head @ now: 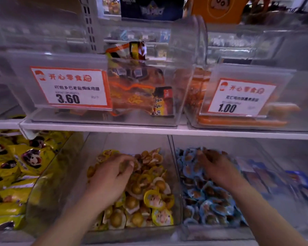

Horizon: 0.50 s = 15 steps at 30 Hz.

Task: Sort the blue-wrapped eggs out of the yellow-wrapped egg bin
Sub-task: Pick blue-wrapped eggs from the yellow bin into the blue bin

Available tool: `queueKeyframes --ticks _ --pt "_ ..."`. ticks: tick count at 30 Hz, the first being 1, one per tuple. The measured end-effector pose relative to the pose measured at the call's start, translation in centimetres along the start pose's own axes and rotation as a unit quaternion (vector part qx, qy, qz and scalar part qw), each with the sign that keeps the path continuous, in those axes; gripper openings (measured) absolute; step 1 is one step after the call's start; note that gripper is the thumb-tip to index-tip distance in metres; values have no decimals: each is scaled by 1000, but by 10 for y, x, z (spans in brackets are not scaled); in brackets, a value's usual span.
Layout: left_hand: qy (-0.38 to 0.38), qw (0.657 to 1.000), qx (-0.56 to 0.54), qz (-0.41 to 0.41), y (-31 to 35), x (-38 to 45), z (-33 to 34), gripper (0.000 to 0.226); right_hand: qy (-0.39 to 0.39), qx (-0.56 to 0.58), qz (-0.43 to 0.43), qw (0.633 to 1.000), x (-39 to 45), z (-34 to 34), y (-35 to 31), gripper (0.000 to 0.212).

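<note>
Inside clear plastic yellow-wrapped egg bin (174, 206), left hand (112, 176) is curling fingers toward 1 o'clock, contents unclear; right hand (217, 167) is lying blurred on blue-wrapped eggs (210, 206), grip unreadable.

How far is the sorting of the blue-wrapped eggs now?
Done: no blue wrapper shows in the exposed part of the yellow egg bin. In hand: the left hand digs among the yellow-wrapped eggs, while the right hand rests on the blue-wrapped eggs, blurred, so what it holds is unclear. Left: checking under the left hand and deeper layers.
</note>
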<state>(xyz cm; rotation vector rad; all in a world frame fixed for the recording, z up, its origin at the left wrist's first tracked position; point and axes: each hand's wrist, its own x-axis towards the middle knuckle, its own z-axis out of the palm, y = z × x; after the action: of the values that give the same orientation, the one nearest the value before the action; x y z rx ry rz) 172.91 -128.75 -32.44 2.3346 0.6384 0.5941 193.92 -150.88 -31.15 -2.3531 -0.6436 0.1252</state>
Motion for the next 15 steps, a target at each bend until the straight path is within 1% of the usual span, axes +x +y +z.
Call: queueKeyframes --ticks 1,2,3,4,5,6,7,8,10,13,15 --pt "-16 999 33 15 2 7 5 21 15 -97 -17 995 2 0 3 40" --pt "-35 995 76 46 6 16 12 26 54 -127 -30 990 2 0 3 37" --pt "-60 988 119 83 12 28 21 32 106 -103 -53 988 -1 1 -2 31" --pt "-90 977 156 114 17 40 30 39 143 -46 -82 985 -5 3 -8 25" --pt "-122 966 185 131 21 54 40 46 148 31 -107 983 -9 8 -18 23" --pt "-156 957 207 132 24 67 51 52 111 105 -120 981 -16 15 -31 25" --pt "-196 947 224 121 25 81 61 57 42 158 -126 979 -24 23 -41 30" --pt "-238 936 235 106 25 93 70 60 -21 174 -135 975 -32 32 -49 37" --pt "-298 921 240 80 21 110 83 59 -95 148 -153 973 -39 47 -50 47" --pt "-312 898 302 69 5 121 78 51 -132 188 -114 967 -35 45 -46 45" --pt "-312 889 330 49 -14 121 56 39 -136 197 -120 963 -32 44 -46 40"
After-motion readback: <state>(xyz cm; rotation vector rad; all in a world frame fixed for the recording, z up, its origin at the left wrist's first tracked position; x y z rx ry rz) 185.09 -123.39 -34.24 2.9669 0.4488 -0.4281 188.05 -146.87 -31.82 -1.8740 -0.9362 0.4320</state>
